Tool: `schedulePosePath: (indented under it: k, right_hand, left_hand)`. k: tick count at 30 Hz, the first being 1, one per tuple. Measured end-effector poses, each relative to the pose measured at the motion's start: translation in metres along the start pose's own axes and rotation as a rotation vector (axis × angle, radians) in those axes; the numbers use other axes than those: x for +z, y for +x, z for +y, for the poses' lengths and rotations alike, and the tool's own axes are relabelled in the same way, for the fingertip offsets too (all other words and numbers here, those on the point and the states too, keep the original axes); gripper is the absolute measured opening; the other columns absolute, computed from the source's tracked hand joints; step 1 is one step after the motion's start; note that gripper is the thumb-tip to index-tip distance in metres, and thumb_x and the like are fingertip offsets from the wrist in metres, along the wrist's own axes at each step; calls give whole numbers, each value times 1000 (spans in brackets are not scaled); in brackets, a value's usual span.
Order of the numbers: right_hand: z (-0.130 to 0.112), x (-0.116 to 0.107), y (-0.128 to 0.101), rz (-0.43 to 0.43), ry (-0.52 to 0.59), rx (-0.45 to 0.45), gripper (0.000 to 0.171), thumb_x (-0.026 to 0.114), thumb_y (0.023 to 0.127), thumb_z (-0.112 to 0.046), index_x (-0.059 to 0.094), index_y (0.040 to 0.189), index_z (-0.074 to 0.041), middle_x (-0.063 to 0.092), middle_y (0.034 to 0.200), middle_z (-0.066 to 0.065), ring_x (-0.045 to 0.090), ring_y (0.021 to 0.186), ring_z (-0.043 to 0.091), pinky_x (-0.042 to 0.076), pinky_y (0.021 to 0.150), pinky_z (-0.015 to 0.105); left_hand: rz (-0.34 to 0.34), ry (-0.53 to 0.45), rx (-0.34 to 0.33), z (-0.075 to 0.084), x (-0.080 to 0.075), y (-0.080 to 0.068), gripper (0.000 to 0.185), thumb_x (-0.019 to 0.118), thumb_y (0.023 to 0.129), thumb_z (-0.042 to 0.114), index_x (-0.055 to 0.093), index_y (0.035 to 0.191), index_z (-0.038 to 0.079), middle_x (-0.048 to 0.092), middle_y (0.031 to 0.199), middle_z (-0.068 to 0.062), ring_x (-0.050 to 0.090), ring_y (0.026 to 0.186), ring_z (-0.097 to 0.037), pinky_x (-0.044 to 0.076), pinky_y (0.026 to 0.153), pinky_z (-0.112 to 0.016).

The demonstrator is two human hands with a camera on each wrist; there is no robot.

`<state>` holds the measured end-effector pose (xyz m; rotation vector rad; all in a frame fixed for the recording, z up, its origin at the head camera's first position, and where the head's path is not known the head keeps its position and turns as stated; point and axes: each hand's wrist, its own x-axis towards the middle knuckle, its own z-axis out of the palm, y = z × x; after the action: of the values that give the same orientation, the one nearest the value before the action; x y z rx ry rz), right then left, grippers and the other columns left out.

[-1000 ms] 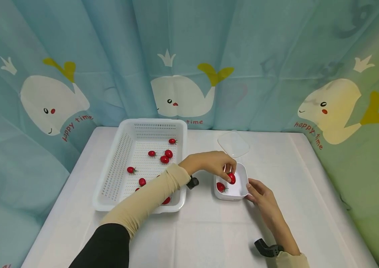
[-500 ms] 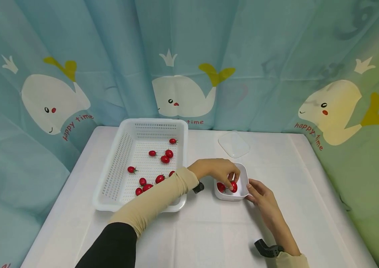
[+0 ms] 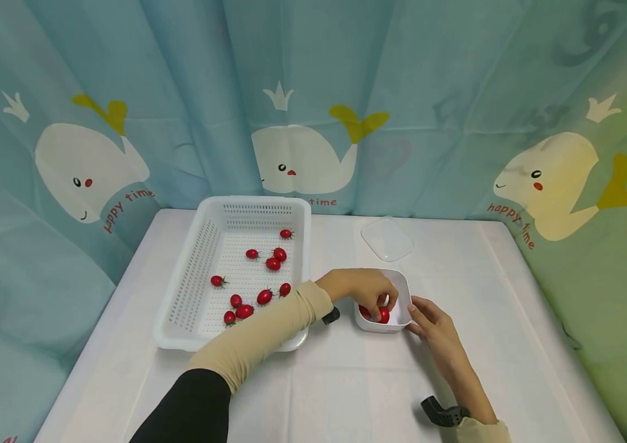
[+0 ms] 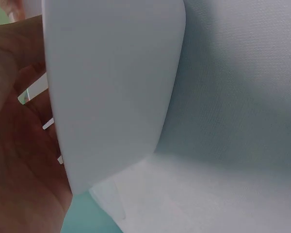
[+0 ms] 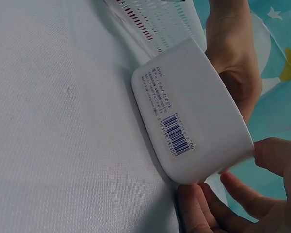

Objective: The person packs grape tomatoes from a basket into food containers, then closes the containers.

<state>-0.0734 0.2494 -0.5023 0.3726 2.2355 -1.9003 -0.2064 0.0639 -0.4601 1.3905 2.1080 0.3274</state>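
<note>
A small white plastic box [image 3: 379,328] stands on the white cloth. My left hand [image 3: 367,289] reaches down into it and pinches a red cherry tomato [image 3: 384,315] low inside. Another cherry tomato [image 3: 364,312] lies beside it, partly covered by the fingers. My right hand [image 3: 435,329] steadies the box at its right side, thumb at the rim and fingers against the lower side. In the right wrist view the printed side wall [image 5: 184,111] with its barcode shows. The left wrist view has my left hand [image 4: 19,170] bent over the box's wall; the fingertips are hidden.
A white perforated basket [image 3: 177,339] to the left holds several cherry tomatoes [image 3: 272,264]; my left forearm [image 3: 263,332] crosses its front right corner. Behind the box lies a clear lid [image 3: 387,239]. A whale-printed curtain [image 3: 429,92] hangs behind the table.
My left hand has lowered the cherry tomato further into the box, bringing it near the other one. The right hand and box have stayed in place.
</note>
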Motion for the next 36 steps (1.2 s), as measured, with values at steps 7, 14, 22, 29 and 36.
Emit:
schedulePosePath:
  k: [7, 14, 22, 29, 36]
  right_hand:
    - [0, 0, 0, 3, -5, 13, 54, 55, 109, -28, 44, 152, 3, 47, 155, 24, 62, 108, -6, 55, 90, 14]
    - [-1, 1, 0, 7, -4, 9, 54, 55, 109, -27, 44, 152, 4, 47, 154, 26, 62, 107, -6, 55, 90, 13]
    - [0, 1, 0, 6, -6, 12, 55, 56, 109, -29, 44, 151, 4, 48, 154, 24, 62, 108, -6, 55, 90, 14]
    - [1, 0, 0, 6, -15, 19, 55, 55, 109, -31, 44, 152, 2, 48, 155, 23, 62, 107, -7, 55, 90, 13]
    - [0, 0, 0, 0, -32, 43, 57, 54, 110, -32, 41, 155, 0, 46, 158, 22, 60, 107, -10, 53, 91, 10]
  left_hand:
    - [-4, 32, -21, 3, 0, -2, 20, 84, 88, 23, 73, 104, 19, 70, 97, 6, 60, 88, -3, 45, 75, -15]
    - [2, 38, -35, 5, 0, -3, 19, 83, 90, 24, 73, 105, 19, 70, 98, 6, 61, 89, -4, 46, 75, -15]
    - [26, 15, -47, 4, -1, -4, 24, 78, 94, 25, 70, 116, 18, 72, 101, 6, 64, 88, -4, 49, 78, -18]
    - [114, 17, -54, 8, -9, -19, 27, 76, 95, 26, 70, 121, 21, 71, 108, 6, 63, 93, -7, 49, 82, -21]
    - [205, 23, -31, 15, -19, -39, 32, 76, 96, 28, 68, 126, 19, 71, 112, 5, 64, 94, -9, 49, 85, -21]
